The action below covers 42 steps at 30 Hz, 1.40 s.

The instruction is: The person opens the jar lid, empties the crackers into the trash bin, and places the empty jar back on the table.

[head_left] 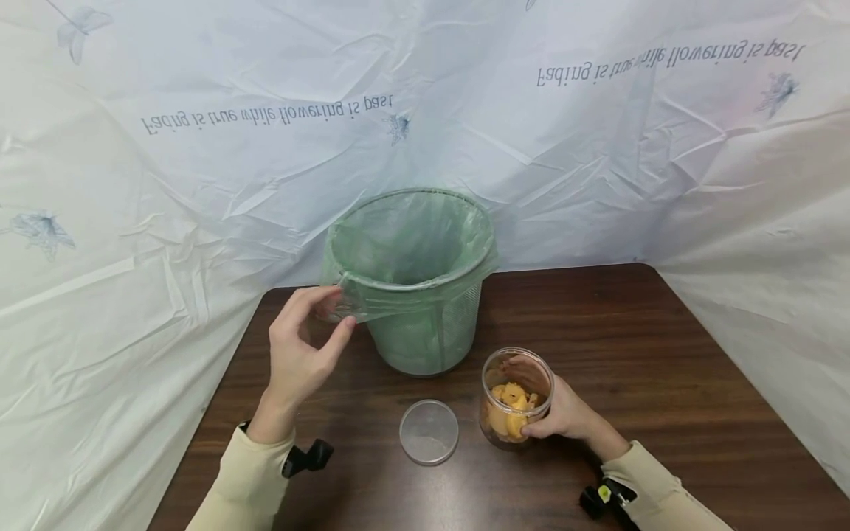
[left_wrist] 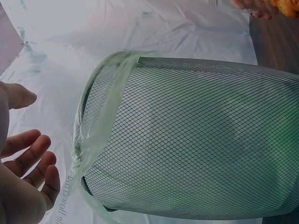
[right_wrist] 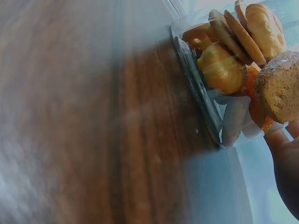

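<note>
Your left hand (head_left: 299,358) is at the bin's (head_left: 425,343) left rim — grip wide. Your right hand (head_left: 564,413) holds the jar (head_left: 491,424), right-front of the bin.

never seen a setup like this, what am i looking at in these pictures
There is no machine here, just a person working bare-handed. The widest picture looks down from the head; the other two are taken from the left and right wrists. On the dark table stands a mesh bin with a green liner, and nearer lies a clear disc, probably a lid. The right hand holds a clear jar of food pieces; the left hand is at the liner's edge, apparently not gripping.
</note>
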Each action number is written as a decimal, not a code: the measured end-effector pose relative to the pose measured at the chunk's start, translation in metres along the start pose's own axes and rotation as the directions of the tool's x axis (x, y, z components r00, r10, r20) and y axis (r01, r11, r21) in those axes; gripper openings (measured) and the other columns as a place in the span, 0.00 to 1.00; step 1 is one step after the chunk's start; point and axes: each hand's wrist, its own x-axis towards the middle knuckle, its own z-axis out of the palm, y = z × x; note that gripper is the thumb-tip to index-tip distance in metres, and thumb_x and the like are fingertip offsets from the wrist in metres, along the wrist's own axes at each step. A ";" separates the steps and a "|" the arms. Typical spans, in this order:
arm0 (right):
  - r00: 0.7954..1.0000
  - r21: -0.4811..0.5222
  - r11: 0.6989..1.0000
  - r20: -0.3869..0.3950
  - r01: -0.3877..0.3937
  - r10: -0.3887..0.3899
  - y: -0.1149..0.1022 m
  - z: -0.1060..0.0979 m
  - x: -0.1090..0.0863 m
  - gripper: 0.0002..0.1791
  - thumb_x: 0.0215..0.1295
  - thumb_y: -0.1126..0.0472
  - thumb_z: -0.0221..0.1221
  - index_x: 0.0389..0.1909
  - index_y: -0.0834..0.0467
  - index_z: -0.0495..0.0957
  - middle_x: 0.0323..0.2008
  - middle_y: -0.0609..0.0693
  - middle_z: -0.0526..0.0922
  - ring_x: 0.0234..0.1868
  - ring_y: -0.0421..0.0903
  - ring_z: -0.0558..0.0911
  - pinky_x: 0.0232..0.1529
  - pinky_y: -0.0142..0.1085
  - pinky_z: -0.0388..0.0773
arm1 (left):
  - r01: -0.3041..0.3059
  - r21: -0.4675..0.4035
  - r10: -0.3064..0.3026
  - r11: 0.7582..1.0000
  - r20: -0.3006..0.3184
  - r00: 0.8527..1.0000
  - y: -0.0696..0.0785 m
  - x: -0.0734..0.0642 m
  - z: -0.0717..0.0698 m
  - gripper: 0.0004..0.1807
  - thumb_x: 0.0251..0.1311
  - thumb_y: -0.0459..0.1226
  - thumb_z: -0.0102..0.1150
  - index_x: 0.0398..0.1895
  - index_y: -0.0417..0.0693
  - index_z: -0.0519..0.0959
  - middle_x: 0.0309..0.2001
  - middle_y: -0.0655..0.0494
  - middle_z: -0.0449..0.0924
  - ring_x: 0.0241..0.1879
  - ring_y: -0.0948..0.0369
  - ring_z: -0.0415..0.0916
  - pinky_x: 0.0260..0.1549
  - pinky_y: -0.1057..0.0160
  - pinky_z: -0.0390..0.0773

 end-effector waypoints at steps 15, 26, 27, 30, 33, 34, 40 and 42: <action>1.000 -0.004 1.000 0.005 -0.013 0.014 0.001 -0.001 -0.001 0.55 0.37 0.77 0.72 0.68 0.75 0.51 0.61 0.78 0.63 0.67 0.55 0.69 0.67 0.34 0.64 | 0.067 0.164 -0.064 0.984 -0.027 0.998 -0.041 0.010 -0.004 0.21 0.50 0.29 0.68 0.50 0.35 0.80 0.45 0.40 0.77 0.44 0.48 0.73 0.42 0.64 0.70; 1.000 0.002 1.000 0.001 -0.024 0.024 0.001 -0.002 -0.001 0.54 0.38 0.76 0.73 0.67 0.75 0.52 0.61 0.77 0.64 0.67 0.54 0.69 0.67 0.34 0.64 | 0.148 0.264 -0.162 0.953 0.031 0.986 -0.066 0.013 -0.011 0.23 0.54 0.36 0.68 0.56 0.44 0.79 0.43 0.41 0.71 0.44 0.52 0.70 0.43 0.60 0.70; 1.000 0.000 1.000 0.000 -0.022 0.022 0.002 -0.002 -0.001 0.54 0.38 0.75 0.73 0.67 0.75 0.52 0.61 0.77 0.64 0.67 0.53 0.69 0.67 0.34 0.64 | 0.166 0.268 -0.182 0.949 0.037 0.983 -0.067 0.014 -0.011 0.24 0.55 0.36 0.68 0.56 0.43 0.78 0.43 0.40 0.70 0.43 0.54 0.70 0.43 0.59 0.71; 1.000 0.000 1.000 -0.004 -0.022 0.022 0.002 -0.001 -0.002 0.54 0.38 0.75 0.73 0.67 0.75 0.52 0.61 0.77 0.64 0.67 0.53 0.70 0.67 0.33 0.65 | 0.218 0.271 -0.243 0.938 0.060 0.968 -0.070 0.014 -0.010 0.25 0.57 0.38 0.67 0.59 0.43 0.76 0.42 0.41 0.68 0.39 0.56 0.71 0.40 0.64 0.73; 1.000 -0.010 1.000 -0.008 -0.021 0.021 0.003 -0.001 -0.003 0.54 0.39 0.74 0.74 0.67 0.75 0.53 0.61 0.76 0.65 0.67 0.52 0.70 0.67 0.33 0.65 | 0.242 0.277 -0.270 0.930 0.067 0.960 -0.072 0.014 -0.009 0.24 0.59 0.38 0.66 0.59 0.43 0.76 0.40 0.43 0.69 0.33 0.58 0.72 0.34 0.70 0.73; 1.000 -0.013 1.000 -0.009 -0.021 0.021 0.003 0.000 -0.004 0.54 0.39 0.73 0.74 0.67 0.75 0.53 0.61 0.75 0.65 0.67 0.52 0.70 0.67 0.33 0.65 | 0.245 0.280 -0.272 0.928 0.064 0.960 -0.073 0.014 -0.008 0.23 0.59 0.38 0.66 0.58 0.44 0.76 0.39 0.44 0.70 0.31 0.59 0.73 0.33 0.71 0.73; 1.000 -0.027 1.000 -0.009 -0.007 0.006 0.005 -0.001 -0.003 0.54 0.39 0.72 0.75 0.67 0.75 0.53 0.60 0.76 0.65 0.66 0.55 0.70 0.67 0.33 0.65 | 0.230 0.294 -0.261 0.928 0.070 0.963 -0.079 0.018 -0.006 0.21 0.62 0.41 0.63 0.57 0.44 0.77 0.33 0.50 0.75 0.29 0.63 0.71 0.31 0.71 0.69; 1.000 -0.027 1.000 -0.007 0.000 0.000 0.005 -0.002 -0.002 0.55 0.39 0.72 0.75 0.67 0.75 0.53 0.60 0.77 0.65 0.66 0.56 0.70 0.67 0.34 0.65 | 0.231 0.280 -0.262 0.932 0.081 0.962 -0.080 0.019 -0.005 0.21 0.63 0.41 0.62 0.58 0.44 0.77 0.33 0.51 0.76 0.29 0.63 0.71 0.31 0.71 0.69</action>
